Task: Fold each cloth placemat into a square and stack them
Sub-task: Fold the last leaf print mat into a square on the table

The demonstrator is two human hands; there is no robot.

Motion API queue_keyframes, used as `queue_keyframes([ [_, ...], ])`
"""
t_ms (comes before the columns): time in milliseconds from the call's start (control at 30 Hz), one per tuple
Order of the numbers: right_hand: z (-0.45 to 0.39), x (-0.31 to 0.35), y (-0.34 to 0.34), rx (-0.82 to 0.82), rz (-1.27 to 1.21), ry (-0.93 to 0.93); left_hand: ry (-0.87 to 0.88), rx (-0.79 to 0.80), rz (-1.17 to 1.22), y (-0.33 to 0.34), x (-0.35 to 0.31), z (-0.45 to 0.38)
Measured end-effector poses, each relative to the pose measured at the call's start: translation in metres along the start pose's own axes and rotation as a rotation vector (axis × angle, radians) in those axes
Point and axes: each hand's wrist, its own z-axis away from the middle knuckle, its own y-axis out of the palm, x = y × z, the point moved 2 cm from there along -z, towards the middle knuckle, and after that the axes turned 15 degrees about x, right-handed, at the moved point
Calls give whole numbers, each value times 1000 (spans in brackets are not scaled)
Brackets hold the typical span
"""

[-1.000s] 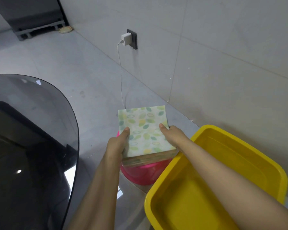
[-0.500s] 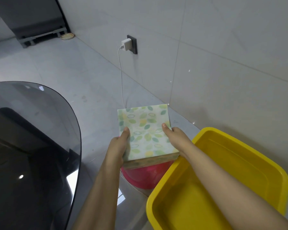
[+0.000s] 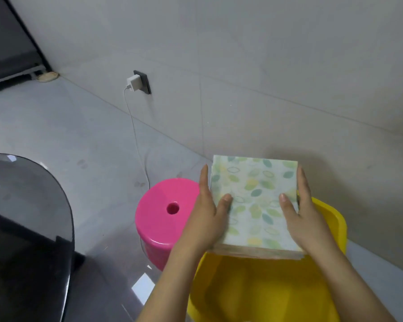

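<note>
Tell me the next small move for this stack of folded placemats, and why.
Probably lower it straight down. Both the left hand and right hand grip the leaf-printed stack of folded cloth placemats, held above the yellow plastic tub, clear of the round pink plastic stool beside it.

the stack of placemats [image 3: 254, 201] hides the yellow tub's [image 3: 330, 219] far rim; the dark table [image 3: 26, 228] runs off frame.

Grey floor [image 3: 56, 135]: pink stool [image 3: 165, 219], yellow tub [image 3: 330, 219].

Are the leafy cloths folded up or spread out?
Folded. The cloths form a neat square pile, with stacked edges showing along the near side. The left hand and right hand hold it above the yellow tub.
</note>
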Motion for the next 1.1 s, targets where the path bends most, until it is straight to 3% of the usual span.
queue_keyframes([
  [200,49,-65,3,-64,114,208,202,277,-335,55,30,-16],
  [333,58,-95,32,-16,99,401,24,507,-385,73,61,-22],
  [467,52,-112,58,5,107,515,-103,627,-421,78,87,-33],
  [800,28,-170,97,90,286,691,-259,698,-427,111,144,-62],
  [1100,17,-205,126,37,235,758,-210,665,-406,129,180,-70],
])
